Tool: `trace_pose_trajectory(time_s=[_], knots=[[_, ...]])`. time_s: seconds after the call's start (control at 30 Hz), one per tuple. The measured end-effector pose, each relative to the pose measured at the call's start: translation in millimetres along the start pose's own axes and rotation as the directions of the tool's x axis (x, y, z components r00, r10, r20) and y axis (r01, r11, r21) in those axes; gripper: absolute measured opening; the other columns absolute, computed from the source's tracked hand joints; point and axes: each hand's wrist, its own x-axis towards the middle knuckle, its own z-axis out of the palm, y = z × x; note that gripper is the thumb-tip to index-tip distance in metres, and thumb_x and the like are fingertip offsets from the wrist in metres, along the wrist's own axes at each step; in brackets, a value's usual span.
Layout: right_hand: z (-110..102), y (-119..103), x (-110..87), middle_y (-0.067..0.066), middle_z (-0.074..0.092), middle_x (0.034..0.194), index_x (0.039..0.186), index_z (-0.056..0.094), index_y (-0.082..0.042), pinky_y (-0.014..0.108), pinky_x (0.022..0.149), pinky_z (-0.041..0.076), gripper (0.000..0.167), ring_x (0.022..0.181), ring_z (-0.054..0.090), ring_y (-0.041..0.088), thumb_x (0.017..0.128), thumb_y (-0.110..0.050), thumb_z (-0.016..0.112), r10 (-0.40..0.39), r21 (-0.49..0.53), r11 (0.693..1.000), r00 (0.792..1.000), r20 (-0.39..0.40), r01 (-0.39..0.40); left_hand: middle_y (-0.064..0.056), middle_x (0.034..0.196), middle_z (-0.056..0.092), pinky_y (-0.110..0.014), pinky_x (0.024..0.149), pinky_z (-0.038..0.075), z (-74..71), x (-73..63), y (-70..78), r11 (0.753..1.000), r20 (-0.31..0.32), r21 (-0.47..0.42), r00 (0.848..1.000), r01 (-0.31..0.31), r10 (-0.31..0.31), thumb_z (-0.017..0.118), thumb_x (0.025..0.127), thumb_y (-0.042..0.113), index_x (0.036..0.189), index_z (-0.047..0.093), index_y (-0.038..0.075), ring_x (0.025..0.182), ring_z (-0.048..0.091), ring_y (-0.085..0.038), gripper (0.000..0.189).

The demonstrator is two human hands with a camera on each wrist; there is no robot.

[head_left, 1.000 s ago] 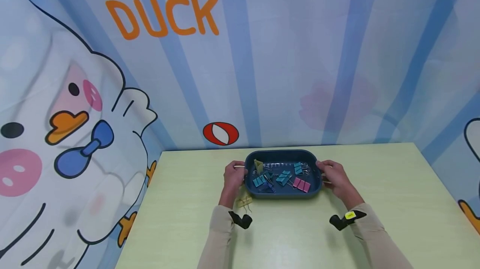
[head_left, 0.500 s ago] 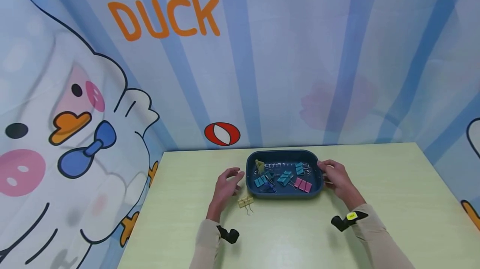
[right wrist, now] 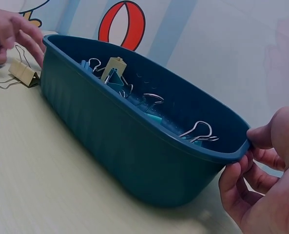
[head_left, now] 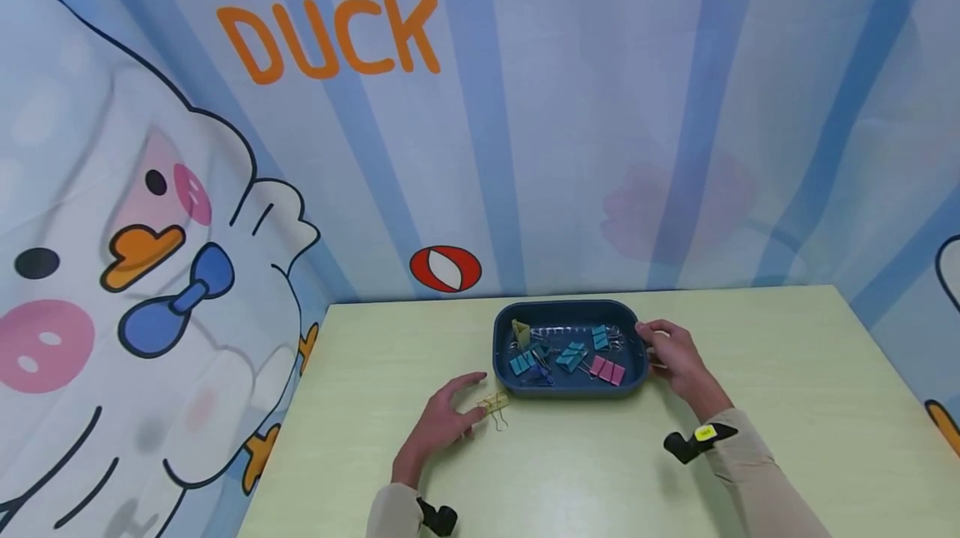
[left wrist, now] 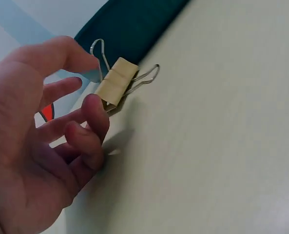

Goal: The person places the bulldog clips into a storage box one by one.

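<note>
A yellow binder clip (head_left: 492,403) lies on the table at the near left corner of a dark blue plastic tray (head_left: 570,393). My left hand (head_left: 444,419) is just left of this clip, thumb and forefinger spread apart. In the left wrist view, fingertips (left wrist: 88,62) are right at the wire handle of the clip (left wrist: 117,80). My right hand (head_left: 675,359) pinches the tray's right end, the thumb (right wrist: 261,136) on the rim and fingers curled beneath it. Inside the tray lie several binder clips: teal (head_left: 572,356), pink (head_left: 607,370), dark blue and another yellow one (head_left: 521,333).
The pale table (head_left: 360,405) ends just behind the tray, at a printed curtain (head_left: 555,105) with a duck and blue stripes. A small black camera is strapped to each wrist.
My left hand has let go of the tray's left end and moved down and left, to the yellow binder clip on the table. The right hand stays on the tray.
</note>
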Motion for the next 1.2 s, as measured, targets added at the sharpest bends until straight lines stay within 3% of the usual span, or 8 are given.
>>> trace_pose_trajectory(time_s=[0.13,0.23,0.57,0.7,0.9,1.0,1.07,1.2], knots=[[-1,0,0.7,0.004,0.063,0.099,0.131,0.054,0.003,0.027,0.063,0.050,0.042,0.078,0.058,0.015,0.112,-0.033,0.055,0.000,0.009,1.000,1.000,0.001,0.000,-0.015,0.149,0.061,-0.057,0.109,0.047,9.0,-2.6,-6.1,0.985,-0.036,0.135,0.993,-0.109,0.114,0.079,0.092,0.017,0.145,0.065,0.013,0.106,0.074,-0.032,0.055],[0,1,-0.3,0.004,0.063,0.097,0.131,0.054,0.003,0.027,0.063,0.050,0.041,0.077,0.058,0.015,0.112,-0.033,0.055,-0.004,0.012,1.000,1.000,-0.004,0.004,-0.016,0.141,0.066,-0.062,0.113,0.043,17.0,-3.0,-6.6,0.950,-0.080,0.259,0.977,-0.173,0.199,0.080,0.090,0.010,0.137,0.071,0.009,0.135,0.059,-0.039,0.048],[1,4,-0.8,0.000,0.062,0.089,0.123,0.057,0.001,0.025,0.061,0.048,0.031,0.072,0.057,0.012,0.111,-0.028,0.057,-0.031,0.038,0.999,0.999,-0.011,0.031,-0.012,0.119,0.077,-0.055,0.098,0.056,36.3,-7.3,7.2,0.898,-0.230,0.403,0.930,-0.178,0.287,0.073,0.093,-0.001,0.117,0.080,0.007,0.115,0.072,-0.036,0.026],[1,5,0.9,0.000,0.061,0.089,0.123,0.058,0.000,0.026,0.061,0.049,0.031,0.071,0.057,0.012,0.111,-0.029,0.057,-0.027,0.034,0.999,1.000,-0.014,0.028,-0.010,0.117,0.078,-0.052,0.096,0.057,40.5,-10.0,6.0,0.895,-0.258,0.411,0.919,-0.174,0.297,0.074,0.094,-0.001,0.116,0.080,0.008,0.113,0.073,-0.033,0.025],[2,4,1.7,0.001,0.061,0.093,0.126,0.056,0.000,0.026,0.062,0.049,0.033,0.075,0.057,0.013,0.111,-0.030,0.057,-0.028,0.027,0.999,1.000,-0.011,0.028,-0.009,0.111,0.078,-0.050,0.091,0.059,42.1,-11.7,3.1,0.893,-0.273,0.384,0.895,-0.234,0.352,0.075,0.090,-0.003,0.111,0.082,0.008,0.105,0.075,-0.031,0.025],[2,5,2.4,0.000,0.060,0.090,0.123,0.057,-0.001,0.026,0.061,0.048,0.029,0.072,0.057,0.012,0.111,-0.027,0.058,-0.030,0.041,0.999,0.999,-0.014,0.031,-0.007,0.111,0.077,-0.044,0.090,0.059,40.1,-13.9,4.1,0.908,-0.268,0.341,0.901,-0.243,0.342,0.075,0.090,-0.004,0.110,0.083,0.010,0.106,0.074,-0.028,0.026],[2,5,2.9,-0.001,0.060,0.089,0.121,0.057,-0.001,0.026,0.061,0.049,0.028,0.072,0.058,0.011,0.111,-0.027,0.058,-0.034,0.044,0.998,0.999,-0.014,0.034,-0.007,0.113,0.076,-0.037,0.079,0.061,37.2,-16.1,6.1,0.928,-0.262,0.286,0.912,-0.239,0.316,0.075,0.091,-0.004,0.111,0.083,0.010,0.104,0.074,-0.026,0.026],[2,6,3.4,0.000,0.060,0.090,0.121,0.058,-0.002,0.026,0.061,0.048,0.028,0.072,0.058,0.012,0.111,-0.028,0.058,-0.037,0.037,0.999,0.999,-0.015,0.037,-0.012,0.119,0.073,-0.024,0.053,0.054,28.0,-19.4,12.3,0.965,-0.252,0.125,0.934,-0.229,0.254,0.073,0.093,-0.006,0.115,0.081,0.008,0.075,0.072,-0.019,0.027]])
